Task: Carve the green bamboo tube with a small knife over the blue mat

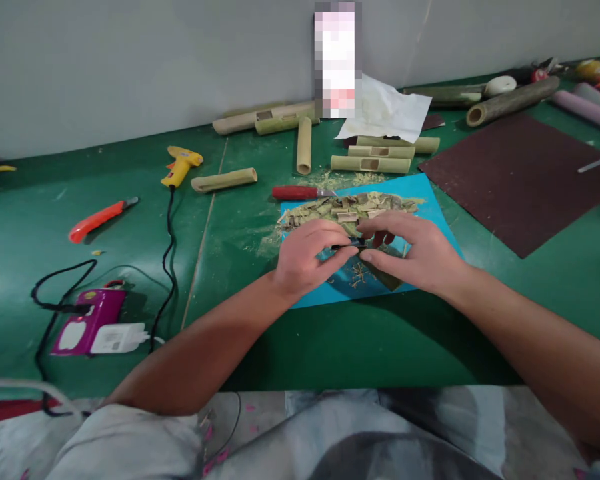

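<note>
Over the blue mat (pixel 437 200) on the green desk (pixel 330 347), head view: left hand (pixel 305 257) and right hand (pixel 420 257) closed fingertip to fingertip on a thin dark tool (pixel 347 247), just in front of a pile of bamboo chips (pixel 350 207). Likely risk: a slip of the point into a fingertip (hands touching, grip tiny), or chips knocked off the mat. Hard to make out: the tool's ends, hidden under fingers; a dark green piece (pixel 386 275) beneath the right palm, half covered.
</note>
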Action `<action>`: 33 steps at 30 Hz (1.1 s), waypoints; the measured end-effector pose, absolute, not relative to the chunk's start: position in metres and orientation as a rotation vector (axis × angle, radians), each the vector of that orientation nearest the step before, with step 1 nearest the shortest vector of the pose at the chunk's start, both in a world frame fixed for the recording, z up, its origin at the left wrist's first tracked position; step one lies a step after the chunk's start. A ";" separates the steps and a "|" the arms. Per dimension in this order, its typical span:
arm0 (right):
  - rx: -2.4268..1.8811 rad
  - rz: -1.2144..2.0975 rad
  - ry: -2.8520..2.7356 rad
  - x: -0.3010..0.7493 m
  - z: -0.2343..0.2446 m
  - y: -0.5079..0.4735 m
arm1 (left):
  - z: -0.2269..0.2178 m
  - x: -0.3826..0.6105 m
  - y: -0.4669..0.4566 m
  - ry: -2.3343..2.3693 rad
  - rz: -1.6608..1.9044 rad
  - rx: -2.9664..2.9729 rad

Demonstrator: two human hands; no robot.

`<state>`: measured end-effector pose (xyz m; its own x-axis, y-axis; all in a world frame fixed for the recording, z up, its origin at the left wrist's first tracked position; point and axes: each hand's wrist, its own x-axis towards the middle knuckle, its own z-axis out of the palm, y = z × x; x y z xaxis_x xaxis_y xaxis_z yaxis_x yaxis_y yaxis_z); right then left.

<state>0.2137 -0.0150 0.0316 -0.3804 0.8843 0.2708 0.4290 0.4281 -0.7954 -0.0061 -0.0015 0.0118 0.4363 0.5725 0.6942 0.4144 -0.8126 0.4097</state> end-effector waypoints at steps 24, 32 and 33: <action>-1.066 1.051 -1.807 0.213 0.034 -0.016 | 0.014 -0.008 -0.004 0.663 1.198 2.590; -1.538 0.399 -2.237 0.218 0.045 -0.025 | 0.010 -0.009 0.000 1.054 1.144 2.522; -1.611 0.334 -2.322 0.218 0.048 -0.027 | 0.009 -0.009 0.002 1.081 1.127 2.522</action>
<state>0.2180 -0.0272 0.0476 -0.3292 0.9381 0.1078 0.8697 0.3457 -0.3524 -0.0092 0.0015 0.0089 0.4498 0.6812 0.5776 0.5489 -0.7210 0.4229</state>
